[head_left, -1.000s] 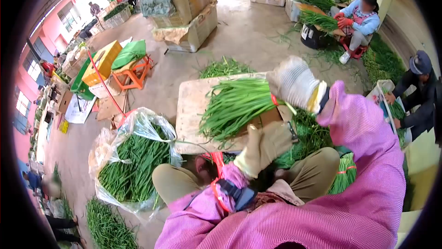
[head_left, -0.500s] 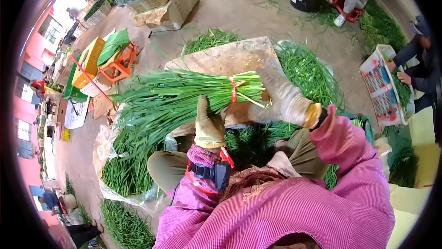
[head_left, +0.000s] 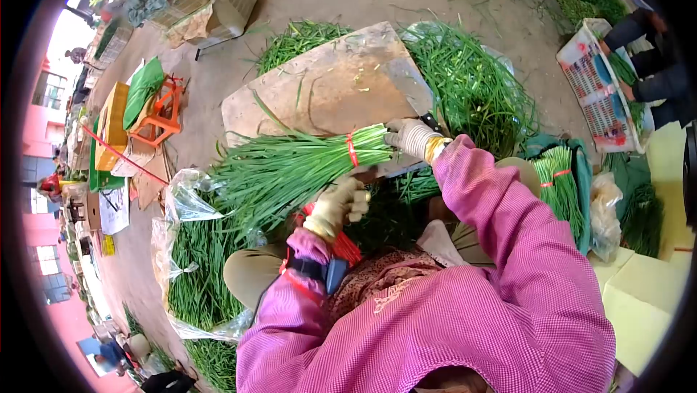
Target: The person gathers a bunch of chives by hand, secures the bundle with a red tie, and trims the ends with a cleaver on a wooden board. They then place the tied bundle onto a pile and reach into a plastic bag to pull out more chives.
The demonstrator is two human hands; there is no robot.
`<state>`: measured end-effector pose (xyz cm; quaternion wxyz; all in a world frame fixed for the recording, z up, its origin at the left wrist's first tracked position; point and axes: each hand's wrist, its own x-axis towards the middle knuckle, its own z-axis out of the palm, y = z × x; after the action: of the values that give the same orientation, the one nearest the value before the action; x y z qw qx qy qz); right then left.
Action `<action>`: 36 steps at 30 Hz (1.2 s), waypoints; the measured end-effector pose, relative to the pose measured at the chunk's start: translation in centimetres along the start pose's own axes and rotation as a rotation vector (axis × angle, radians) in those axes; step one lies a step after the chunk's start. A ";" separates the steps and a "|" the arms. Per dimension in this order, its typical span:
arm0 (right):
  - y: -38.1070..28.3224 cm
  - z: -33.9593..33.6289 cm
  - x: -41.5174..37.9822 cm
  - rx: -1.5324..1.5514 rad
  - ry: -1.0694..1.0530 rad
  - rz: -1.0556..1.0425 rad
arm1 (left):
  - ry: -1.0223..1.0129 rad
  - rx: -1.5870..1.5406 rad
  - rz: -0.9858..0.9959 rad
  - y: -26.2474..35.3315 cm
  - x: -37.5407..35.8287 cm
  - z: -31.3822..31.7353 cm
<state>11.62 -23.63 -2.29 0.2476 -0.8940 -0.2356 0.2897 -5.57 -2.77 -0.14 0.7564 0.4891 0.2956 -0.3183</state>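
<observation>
The fingers of the left hand (head_left: 339, 206), in a pale glove, are curled beneath the bundle of green stalks (head_left: 312, 164); whether they grip any stalks cannot be told. The fingers of the right hand (head_left: 412, 136), also gloved, are bent at the bundle's pale cut ends, with a small dark object (head_left: 430, 122) beside them; their hold on either is unclear.

A red band (head_left: 352, 150) circles the bundle near those ends. It lies at the near edge of the worn bench (head_left: 327, 88), its leafy tips spreading left toward a clear plastic bag (head_left: 186, 200) of greens.

Loose greens (head_left: 475, 91) are heaped to the right of the bench, and a smaller pile (head_left: 298, 43) lies beyond it. Farther right, a tied bundle (head_left: 557, 189) sits in a green cloth; above it in the view, a person's hands (head_left: 630, 89) reach a white basket (head_left: 592, 91). An orange stool (head_left: 161, 115) stands off to the left.
</observation>
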 end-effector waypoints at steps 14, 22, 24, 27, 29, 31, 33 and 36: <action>-3.0 0.6 -2.4 0.196 0.157 0.227 | 0.614 1.884 0.645 4.6 6.3 1.8; 2.6 -3.1 0.3 -0.033 0.436 0.457 | 0.594 1.881 0.727 5.2 7.1 1.0; 3.7 -4.2 -0.4 0.126 0.539 0.469 | 0.617 1.900 0.771 5.4 7.2 1.0; 4.6 -3.6 -0.3 0.692 0.495 0.252 | 0.528 1.909 0.722 7.2 6.4 0.9; 2.0 -3.7 -2.5 0.623 0.652 -0.009 | 0.510 1.889 0.677 9.3 4.9 1.6; -2.8 -5.8 -4.4 0.491 0.604 -0.078 | 0.507 1.851 0.718 10.7 3.0 2.4; -7.0 -6.1 -6.2 -0.169 0.786 -0.161 | 0.502 1.807 0.801 11.9 0.8 4.1; -9.3 -10.6 -6.2 -0.164 0.622 -0.117 | 0.441 1.644 0.867 13.9 -2.4 6.5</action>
<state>11.25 -23.25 13.13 0.2512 -0.9416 -0.2219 -0.0319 4.51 -3.89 11.63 0.1555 0.9834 -0.0914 -0.0190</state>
